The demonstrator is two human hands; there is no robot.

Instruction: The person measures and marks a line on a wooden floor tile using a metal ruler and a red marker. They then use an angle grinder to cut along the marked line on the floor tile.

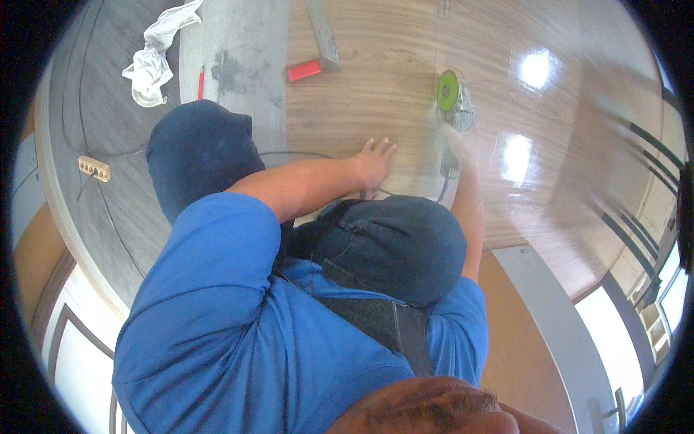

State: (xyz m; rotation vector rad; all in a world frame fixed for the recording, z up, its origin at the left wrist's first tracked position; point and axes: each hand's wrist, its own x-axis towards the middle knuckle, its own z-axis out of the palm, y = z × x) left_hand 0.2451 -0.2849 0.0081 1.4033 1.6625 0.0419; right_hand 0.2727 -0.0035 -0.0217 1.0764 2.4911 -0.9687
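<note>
My right hand (458,145) is wrapped round the body of an angle grinder (464,116), blurred by pale dust. The green disc (448,90) of the grinder lies at the far end, over the wood-grain surface (369,101). My left hand (374,168) rests flat on that same surface, fingers spread, to the left of the grinder and holding nothing. A dark cord runs from behind my left forearm. Whether the disc touches the surface cannot be made out.
Further off lies a red block (303,70) against a grey metal blade (323,36). A red pencil (201,83) is on the grey strip (246,94). At the left are a crumpled white cloth (150,72) and a power strip (94,169) with cables. My bent knees are close by.
</note>
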